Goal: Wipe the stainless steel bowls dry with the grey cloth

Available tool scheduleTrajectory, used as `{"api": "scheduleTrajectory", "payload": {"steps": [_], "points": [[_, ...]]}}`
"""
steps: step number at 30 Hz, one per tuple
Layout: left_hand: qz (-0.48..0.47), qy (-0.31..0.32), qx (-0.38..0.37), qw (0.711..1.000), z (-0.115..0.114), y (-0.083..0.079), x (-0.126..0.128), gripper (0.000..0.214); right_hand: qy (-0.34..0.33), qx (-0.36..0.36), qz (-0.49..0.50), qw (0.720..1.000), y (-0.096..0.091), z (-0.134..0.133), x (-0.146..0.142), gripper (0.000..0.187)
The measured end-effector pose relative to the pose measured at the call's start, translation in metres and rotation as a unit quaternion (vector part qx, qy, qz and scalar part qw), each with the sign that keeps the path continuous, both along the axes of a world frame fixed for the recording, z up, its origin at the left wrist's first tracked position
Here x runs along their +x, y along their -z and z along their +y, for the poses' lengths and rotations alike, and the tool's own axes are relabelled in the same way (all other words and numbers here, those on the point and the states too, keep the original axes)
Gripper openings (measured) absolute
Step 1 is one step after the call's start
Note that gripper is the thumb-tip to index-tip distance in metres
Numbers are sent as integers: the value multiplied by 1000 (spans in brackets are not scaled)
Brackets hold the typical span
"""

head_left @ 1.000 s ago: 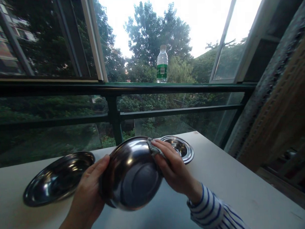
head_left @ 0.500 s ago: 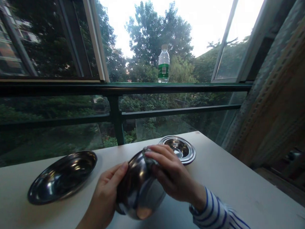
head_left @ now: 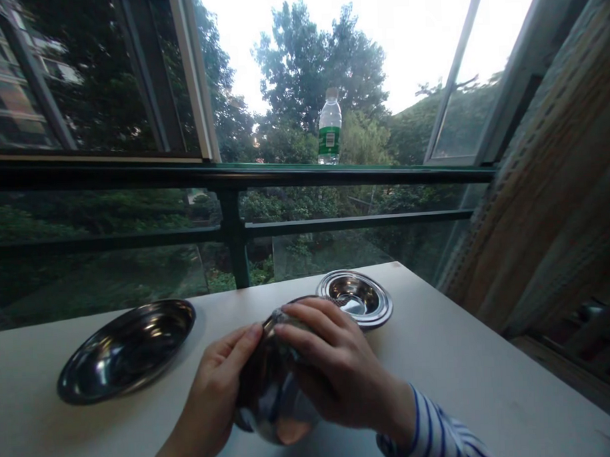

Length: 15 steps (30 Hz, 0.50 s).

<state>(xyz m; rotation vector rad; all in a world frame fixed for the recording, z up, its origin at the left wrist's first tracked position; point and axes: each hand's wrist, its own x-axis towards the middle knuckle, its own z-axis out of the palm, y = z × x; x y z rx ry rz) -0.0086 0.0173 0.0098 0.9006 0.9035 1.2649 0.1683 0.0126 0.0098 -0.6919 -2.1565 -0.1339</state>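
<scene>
While the left grip (head_left: 217, 375) clamps a bowl (head_left: 271, 396), the right grip (head_left: 337, 367) clasps cloth (head_left: 278, 316) against it. A basin (head_left: 126, 351) lies left of the bowl.

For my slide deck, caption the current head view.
Left hand grips a metal bowl, right hand holds a cloth against it, above a white table.

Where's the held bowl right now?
In the head view, the bowl is low, just left of centre, between the left hand and the right hand.
</scene>
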Motion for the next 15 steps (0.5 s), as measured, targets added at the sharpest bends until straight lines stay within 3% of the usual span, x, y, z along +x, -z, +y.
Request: {"api": "scheduleTrajectory", "payload": {"steps": [3, 8, 13, 15], "points": [[-1, -5, 7, 1000, 0, -1, 0, 20, -20, 9, -4, 1000, -1, 2, 2, 38], [-22, -39, -24, 999, 3, -4, -3, 18, 39, -63, 115, 991, 3, 14, 9, 31], [-9, -35, -29, 999, 1, -2, 0, 11, 5, -24, 40, 999, -2, 5, 2, 37], [-13, -51, -38, 998, 2, -5, -2, 7, 4, -41, 68, 997, 0, 9, 4, 36]]}}
